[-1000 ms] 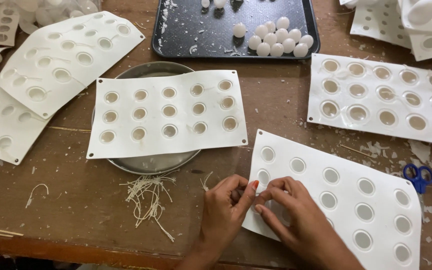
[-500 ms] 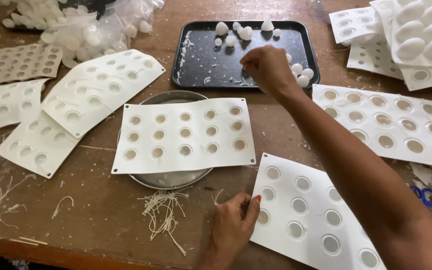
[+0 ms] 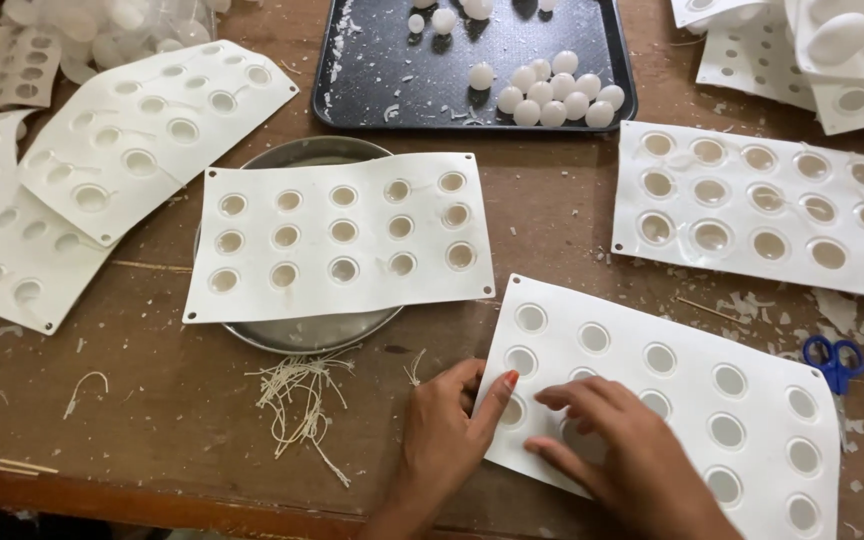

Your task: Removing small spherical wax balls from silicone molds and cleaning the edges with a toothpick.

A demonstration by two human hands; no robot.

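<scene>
White moulds [image 3: 102, 160] overlapping at far left on the wooden tabletop [image 3: 152, 420]; loose pale threads [image 3: 297, 400] near the front edge. Another white mould [image 3: 337, 238] resting across a round metal dish [image 3: 297, 335]. Behind, a black tray [image 3: 392, 70] with a cluster of white balls [image 3: 557, 92]. Left hand [image 3: 447, 435] gripping the near-left edge of the front mould [image 3: 692, 400], thumb on top, fingers underneath. Right hand [image 3: 622, 450] flat on that same mould, fingers spread over a cavity, holding nothing. Further right, a filled mould [image 3: 762, 205] and blue scissors [image 3: 834, 362].
</scene>
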